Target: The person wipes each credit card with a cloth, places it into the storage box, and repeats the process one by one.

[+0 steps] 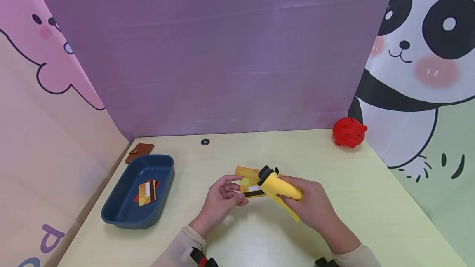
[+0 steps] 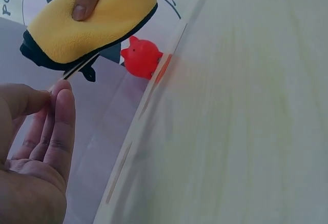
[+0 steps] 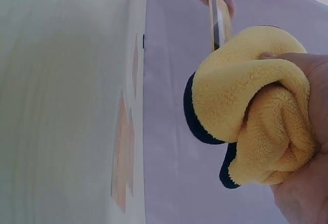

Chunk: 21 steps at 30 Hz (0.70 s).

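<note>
My left hand pinches a gold bank card by its left edge, its dark magnetic stripe facing me. In my right hand is a bunched yellow cloth with a black border, gripped between thumb and fingers. The cloth covers the right part of the card in the head view. Seen from the left wrist, the card shows edge-on as a thin strip running under the cloth. Behind the held card, another gold card lies on the table, partly hidden by the cloth and hand.
A blue bin on the left holds several cards. Behind it lies a brown wallet. A small black round chip sits near the back edge, and a red piggy bank stands at the back right corner.
</note>
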Each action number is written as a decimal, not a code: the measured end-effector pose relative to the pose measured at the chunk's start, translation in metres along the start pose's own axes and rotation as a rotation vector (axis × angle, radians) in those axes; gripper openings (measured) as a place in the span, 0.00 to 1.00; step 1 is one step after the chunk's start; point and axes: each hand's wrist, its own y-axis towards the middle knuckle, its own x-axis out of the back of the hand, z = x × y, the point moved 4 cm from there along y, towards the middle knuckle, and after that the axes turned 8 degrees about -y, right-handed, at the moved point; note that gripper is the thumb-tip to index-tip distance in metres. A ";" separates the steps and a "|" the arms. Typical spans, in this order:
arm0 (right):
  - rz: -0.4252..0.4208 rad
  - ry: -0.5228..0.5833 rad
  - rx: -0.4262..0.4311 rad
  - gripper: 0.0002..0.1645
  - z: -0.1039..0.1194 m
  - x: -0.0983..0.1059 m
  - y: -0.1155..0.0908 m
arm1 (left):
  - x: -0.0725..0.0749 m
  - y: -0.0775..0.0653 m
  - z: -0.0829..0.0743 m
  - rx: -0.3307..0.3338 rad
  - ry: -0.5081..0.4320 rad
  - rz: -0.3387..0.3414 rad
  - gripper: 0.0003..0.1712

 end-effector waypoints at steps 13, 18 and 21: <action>-0.040 0.024 -0.010 0.28 -0.011 0.013 0.003 | 0.009 -0.001 -0.007 -0.024 0.036 -0.063 0.31; -0.053 0.010 -0.013 0.27 -0.017 0.020 0.004 | 0.013 0.000 -0.012 -0.033 0.033 -0.089 0.32; -0.067 -0.010 -0.012 0.27 -0.020 0.026 0.005 | 0.017 0.001 -0.015 -0.040 0.030 -0.110 0.31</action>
